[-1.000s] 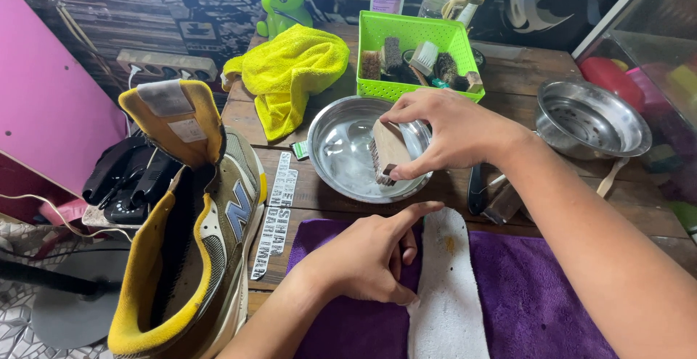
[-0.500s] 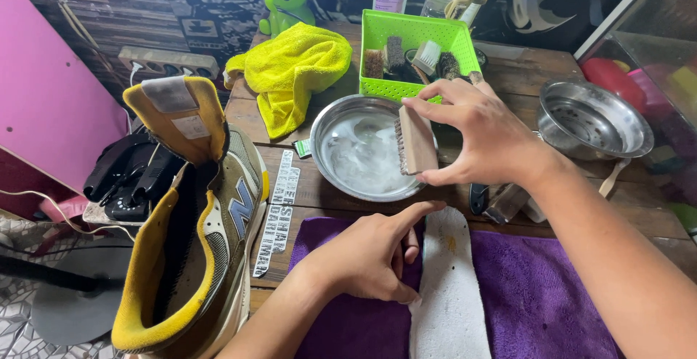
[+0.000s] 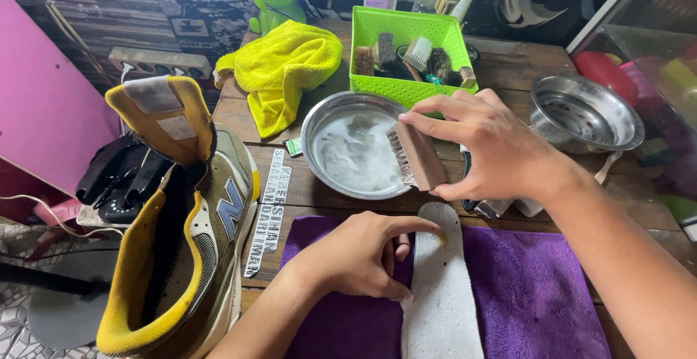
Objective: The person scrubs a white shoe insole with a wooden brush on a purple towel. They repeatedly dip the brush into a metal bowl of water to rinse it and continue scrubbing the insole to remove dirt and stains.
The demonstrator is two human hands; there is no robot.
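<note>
Brush [image 3: 417, 157] lifted from bowl [image 3: 319, 123], bristles seemingly wet, pale insole [image 3: 443, 294] pinned flat

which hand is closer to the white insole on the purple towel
Left. The left hand presses directly on the white insole, fingers on its left edge. The right hand hovers above its top end, holding a brush over the soapy bowl.

yellow cloth [image 3: 283, 68] | green basket [image 3: 363, 54] | sneaker [image 3: 189, 243] | empty steel bowl [image 3: 584, 116]
</note>
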